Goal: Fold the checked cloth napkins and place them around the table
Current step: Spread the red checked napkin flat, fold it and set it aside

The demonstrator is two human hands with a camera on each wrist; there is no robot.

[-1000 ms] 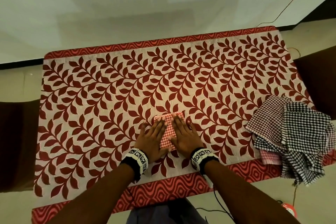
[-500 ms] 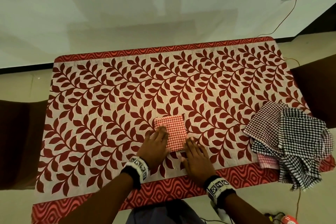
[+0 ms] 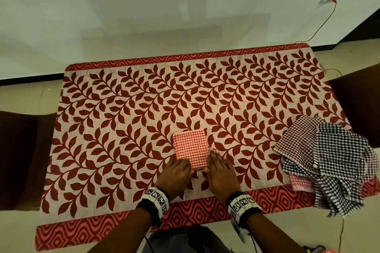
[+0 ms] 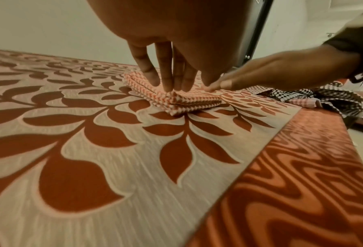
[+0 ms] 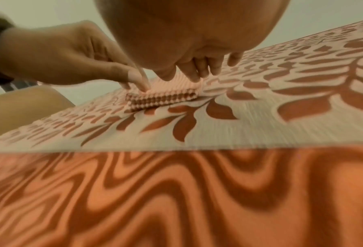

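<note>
A red-checked napkin (image 3: 190,148) lies folded into a small thick square on the leaf-patterned table (image 3: 123,129), near the front middle. My left hand (image 3: 176,171) presses straight fingers (image 4: 172,81) on the napkin's (image 4: 189,100) near left corner. My right hand (image 3: 220,168) lies along its near right edge, with fingertips (image 5: 199,73) touching the cloth's (image 5: 163,98) side. Neither hand lifts it. A loose pile of checked napkins (image 3: 329,160), black, maroon and pink, sits at the table's right end.
Dark chairs (image 3: 20,160) stand at both short ends of the table. A red wavy border (image 3: 277,201) runs along the near edge. The pile of napkins (image 4: 328,97) overhangs the front right corner. A wall socket with a red cable (image 3: 320,26) is behind.
Both hands slid off the napkin's top toward me. The right hand, which had drawn back to the table, has returned to the napkin's near right edge.
</note>
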